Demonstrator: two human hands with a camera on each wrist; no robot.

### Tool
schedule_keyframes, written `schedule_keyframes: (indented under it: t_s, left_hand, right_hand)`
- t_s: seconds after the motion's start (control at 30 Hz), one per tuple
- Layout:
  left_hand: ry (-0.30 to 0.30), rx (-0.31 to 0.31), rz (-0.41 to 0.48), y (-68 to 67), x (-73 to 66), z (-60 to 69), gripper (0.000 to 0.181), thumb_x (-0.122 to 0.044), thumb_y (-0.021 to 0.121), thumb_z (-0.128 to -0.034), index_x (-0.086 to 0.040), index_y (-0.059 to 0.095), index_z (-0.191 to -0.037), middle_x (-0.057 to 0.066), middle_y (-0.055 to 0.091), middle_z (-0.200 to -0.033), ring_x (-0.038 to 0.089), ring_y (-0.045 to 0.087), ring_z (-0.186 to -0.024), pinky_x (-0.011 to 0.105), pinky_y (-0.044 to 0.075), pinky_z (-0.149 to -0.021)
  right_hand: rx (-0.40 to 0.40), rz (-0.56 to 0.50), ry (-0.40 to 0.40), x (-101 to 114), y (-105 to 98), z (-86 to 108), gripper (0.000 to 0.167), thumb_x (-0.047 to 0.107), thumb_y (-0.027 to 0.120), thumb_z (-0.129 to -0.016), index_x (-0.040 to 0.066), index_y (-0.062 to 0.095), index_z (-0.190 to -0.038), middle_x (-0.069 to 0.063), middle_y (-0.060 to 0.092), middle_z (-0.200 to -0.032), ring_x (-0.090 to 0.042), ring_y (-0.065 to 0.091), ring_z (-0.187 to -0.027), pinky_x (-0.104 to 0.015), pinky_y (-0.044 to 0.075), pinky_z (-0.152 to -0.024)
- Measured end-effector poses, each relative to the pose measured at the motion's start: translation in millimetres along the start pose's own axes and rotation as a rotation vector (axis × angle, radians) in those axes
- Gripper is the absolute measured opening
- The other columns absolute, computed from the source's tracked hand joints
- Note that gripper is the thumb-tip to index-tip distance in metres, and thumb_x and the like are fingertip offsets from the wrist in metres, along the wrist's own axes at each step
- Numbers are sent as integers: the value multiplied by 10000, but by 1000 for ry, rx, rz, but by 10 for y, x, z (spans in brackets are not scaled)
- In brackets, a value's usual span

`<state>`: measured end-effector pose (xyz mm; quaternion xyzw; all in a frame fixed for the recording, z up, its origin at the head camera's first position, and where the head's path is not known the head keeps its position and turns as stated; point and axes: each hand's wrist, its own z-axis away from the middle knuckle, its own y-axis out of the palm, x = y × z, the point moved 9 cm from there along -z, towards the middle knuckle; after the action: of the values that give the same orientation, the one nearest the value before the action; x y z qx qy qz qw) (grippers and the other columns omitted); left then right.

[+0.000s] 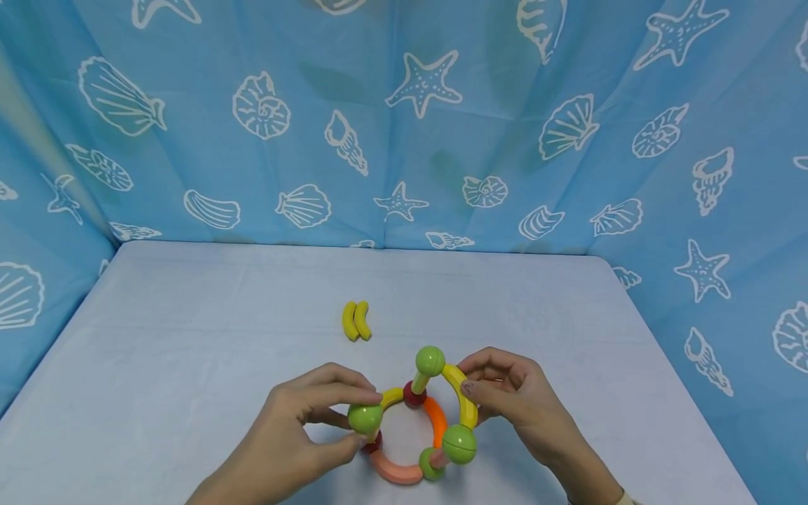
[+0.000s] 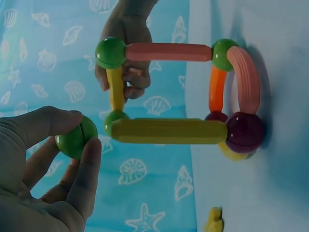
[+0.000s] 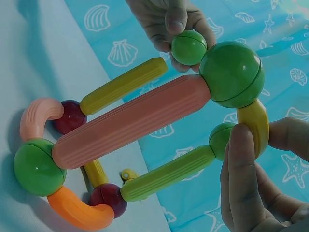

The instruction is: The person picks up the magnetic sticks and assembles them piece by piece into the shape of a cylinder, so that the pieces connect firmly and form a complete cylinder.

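Note:
My left hand (image 1: 303, 417) pinches a green ball (image 2: 75, 140) between thumb and fingers, just above the free end of an upright yellow rod (image 3: 123, 86). A small gap separates the two. With thumb and fingers, my right hand (image 1: 520, 400) holds a curved yellow rod (image 3: 260, 126) joining two green balls at the structure's top. One top ball (image 3: 232, 75) sits on a pink rod (image 3: 133, 121), the other on a light green rod (image 3: 169, 174). Below, the base ring has dark red balls (image 2: 245, 132), a green ball, and curved orange (image 1: 437, 421), pink (image 1: 398, 468) and yellow rods.
Two curved yellow rods (image 1: 357, 321) lie side by side on the white table (image 1: 189, 337), beyond the structure. A blue curtain (image 1: 353, 84) printed with shells and starfish hangs behind the table and along its sides.

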<state>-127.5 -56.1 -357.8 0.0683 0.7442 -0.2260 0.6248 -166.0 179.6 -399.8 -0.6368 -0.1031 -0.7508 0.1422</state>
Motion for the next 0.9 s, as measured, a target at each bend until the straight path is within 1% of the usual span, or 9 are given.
schedule_keyframes:
  t_s: [0.07,0.13,0.4,0.63,0.9]
  left_hand:
    - [-8,6,-10,27,7,-14,473,37,787,-801,-299,741,-1131,-61,636,-1135,174,649,-963,321,589,-766]
    - [0,9,-20,49,7,-24,491,52,785,-794,-300,740,-1134,-69,635,-1132,172,647,-961,316,588,-762]
    - [69,6,-51,84,11,-34,512,83,783,-781,-287,741,-1133,-83,631,-1122,155,643,-946,320,590,-744]
    - [70,1,-74,79,10,-31,505,57,798,-784,-303,737,-1133,-99,630,-1121,143,644,-952,304,585,-763]
    - [94,-1,-85,82,4,-15,504,40,811,-786,-289,721,-1157,-100,627,-1144,140,651,-964,304,583,-772]
  right_hand:
    - [0,0,-1,-1,-7,7,271,79,699,-921,-61,611,-1136,-221,632,-944,-202,630,-698,-465,595,-654]
    - [-1,-2,1,-6,-11,12,270,77,700,-920,-61,612,-1135,-221,633,-942,-200,628,-694,-464,595,-653]
    - [16,-17,-2,-10,7,9,279,81,704,-917,-57,614,-1142,-220,638,-954,-191,619,-693,-452,596,-650]
    - [15,-23,-11,6,24,10,275,68,701,-915,-66,609,-1136,-216,635,-945,-186,617,-689,-434,597,-647]
    - [22,-33,-23,35,31,23,283,60,692,-919,-90,595,-1139,-216,638,-950,-190,623,-693,-417,599,-646]
